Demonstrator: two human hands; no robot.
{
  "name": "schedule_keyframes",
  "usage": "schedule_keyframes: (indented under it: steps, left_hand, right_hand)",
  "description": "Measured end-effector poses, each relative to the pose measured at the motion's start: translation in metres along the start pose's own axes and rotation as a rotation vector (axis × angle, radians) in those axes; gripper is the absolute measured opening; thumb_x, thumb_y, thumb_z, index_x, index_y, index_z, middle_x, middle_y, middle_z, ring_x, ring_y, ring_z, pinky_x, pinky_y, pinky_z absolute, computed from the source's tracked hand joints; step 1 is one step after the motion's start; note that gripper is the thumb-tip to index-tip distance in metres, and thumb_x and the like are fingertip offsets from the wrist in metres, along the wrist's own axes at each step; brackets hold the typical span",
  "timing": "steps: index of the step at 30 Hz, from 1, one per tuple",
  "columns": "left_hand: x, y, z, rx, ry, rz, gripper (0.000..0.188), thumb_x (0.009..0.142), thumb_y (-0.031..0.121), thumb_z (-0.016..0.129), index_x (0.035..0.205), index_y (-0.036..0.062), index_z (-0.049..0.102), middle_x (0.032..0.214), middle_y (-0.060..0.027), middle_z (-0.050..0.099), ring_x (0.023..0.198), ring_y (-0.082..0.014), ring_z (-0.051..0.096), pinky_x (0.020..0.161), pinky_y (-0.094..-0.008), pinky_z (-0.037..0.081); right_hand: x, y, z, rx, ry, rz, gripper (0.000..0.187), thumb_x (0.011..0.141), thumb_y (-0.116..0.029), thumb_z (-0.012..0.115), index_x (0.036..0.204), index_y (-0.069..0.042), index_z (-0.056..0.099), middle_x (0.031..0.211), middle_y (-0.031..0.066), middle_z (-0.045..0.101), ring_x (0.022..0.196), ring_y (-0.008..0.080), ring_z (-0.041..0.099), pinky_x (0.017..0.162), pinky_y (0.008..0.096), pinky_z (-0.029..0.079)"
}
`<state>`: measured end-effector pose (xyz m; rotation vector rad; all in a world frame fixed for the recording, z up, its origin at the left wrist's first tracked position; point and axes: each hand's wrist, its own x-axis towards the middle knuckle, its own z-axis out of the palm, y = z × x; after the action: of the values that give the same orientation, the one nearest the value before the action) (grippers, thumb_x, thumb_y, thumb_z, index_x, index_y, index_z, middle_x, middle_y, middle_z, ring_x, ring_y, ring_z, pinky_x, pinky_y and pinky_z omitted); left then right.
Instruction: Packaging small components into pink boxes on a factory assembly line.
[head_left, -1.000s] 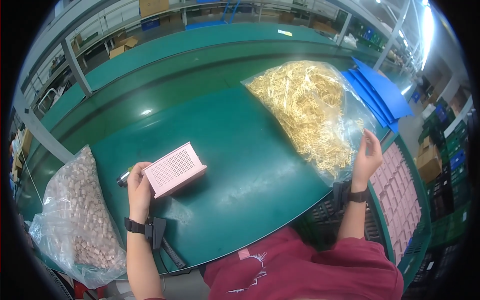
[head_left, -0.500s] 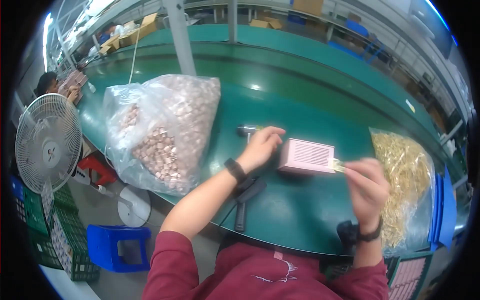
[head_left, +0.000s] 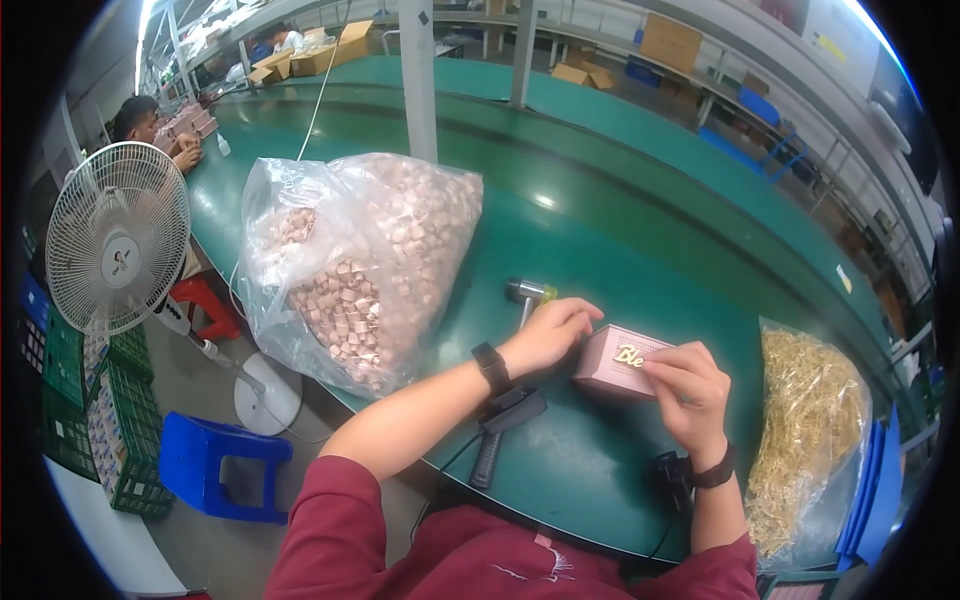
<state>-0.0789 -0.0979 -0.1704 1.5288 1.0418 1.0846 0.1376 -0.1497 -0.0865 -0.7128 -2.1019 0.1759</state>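
A pink box (head_left: 606, 374) with a ribbed top lies on the green table in front of me. My right hand (head_left: 694, 388) pinches a gold lettering piece (head_left: 628, 356) between thumb and fingers, holding it against the top of the box. At the box's left end is my left hand (head_left: 550, 334), fingers stretched out and holding nothing; whether its fingertips touch the box I cannot tell. Just beyond that hand lies a hammer (head_left: 526, 291), its handle partly hidden. Below my left wrist rests a black-handled tool (head_left: 487, 460) with a cable.
A large clear bag of small pink pieces (head_left: 345, 310) stands at left, a bag of gold pieces (head_left: 812, 430) at right beside blue sheets (head_left: 868, 490). A black object (head_left: 672, 480) sits by my right wrist. Far left are a fan (head_left: 118, 240), a blue stool (head_left: 225, 465) and a co-worker (head_left: 140, 122).
My right hand has moved left with the gold lettering piece, from beyond the box's right end onto its top. My left hand stays by the left end. The whole view has shifted.
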Motion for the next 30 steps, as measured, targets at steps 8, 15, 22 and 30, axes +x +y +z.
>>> schedule_keyframes:
  steps: [8,15,22,30]
  left_hand:
    - [0.0,0.001,0.001,-0.014,-0.043,-0.028,0.028,0.094,0.011,0.042,0.113,0.0015,0.06,0.087,-0.0005,0.057,0.078,-0.0082,0.052,0.072,-0.022,0.044]
    - [0.005,-0.005,-0.001,-0.119,-0.035,0.01,0.027,0.094,0.013,0.043,0.111,0.002,0.061,0.086,-0.001,0.056,0.082,-0.0087,0.052,0.077,-0.0239,0.044]
    - [-0.016,0.011,0.021,0.133,0.098,0.328,0.053,0.085,0.039,0.06,0.123,0.0037,0.047,0.118,-0.0098,0.046,0.109,-0.0219,0.043,0.096,-0.0348,0.036]
    - [-0.026,0.028,0.041,0.027,0.082,-0.003,0.074,0.075,0.042,0.074,0.129,0.0052,0.039,0.121,-0.0198,0.034,0.112,-0.0303,0.04,0.1,-0.0375,0.035]
  right_hand:
    - [0.002,0.004,-0.005,0.037,-0.033,0.019,0.019,0.067,0.009,0.067,0.082,-0.003,0.07,0.083,0.0099,0.068,0.072,0.0245,0.061,0.065,0.0301,0.049]
    - [0.003,0.002,-0.017,-0.066,-0.154,-0.006,0.02,0.067,0.005,0.067,0.084,-0.005,0.07,0.096,0.0114,0.064,0.087,0.028,0.059,0.072,0.033,0.048]
    - [0.0,0.003,-0.026,0.052,-0.206,0.134,0.027,0.067,-0.018,0.071,0.092,-0.007,0.068,0.123,0.017,0.049,0.117,0.0325,0.045,0.097,0.0413,0.036]
    - [-0.031,0.043,-0.003,0.605,-0.09,0.901,0.07,0.081,-0.027,0.066,0.138,-0.004,0.033,0.131,0.0194,0.041,0.125,0.0297,0.04,0.105,0.0376,0.032]
